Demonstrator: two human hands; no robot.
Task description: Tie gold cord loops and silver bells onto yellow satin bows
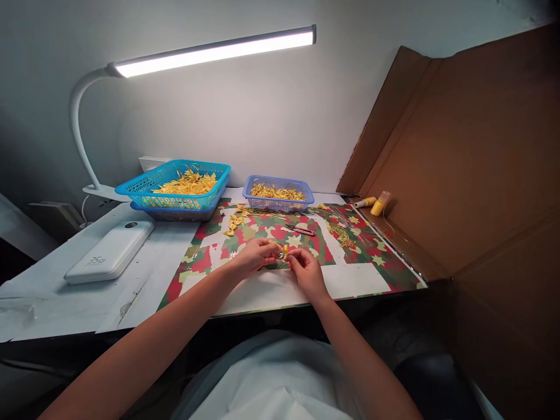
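My left hand (256, 255) and my right hand (306, 269) meet over the patterned red, green and white mat (367, 274) near the table's front edge. Both pinch a small yellow ribbon piece (283, 250) held between them; my fingers are curled round it. Loose yellow ribbon pieces (235, 222) lie on the mat just beyond my hands, and a red-handled tool (301, 230) lies flat beside them.
A large blue basket (175, 189) of yellow ribbon pieces and a smaller lilac basket (278, 195) of gold pieces stand at the back. A white power bank (109, 251) lies left. Yellow thread spools (380, 204) rest by a cardboard wall (472, 175) on the right. A desk lamp (210, 52) hangs overhead.
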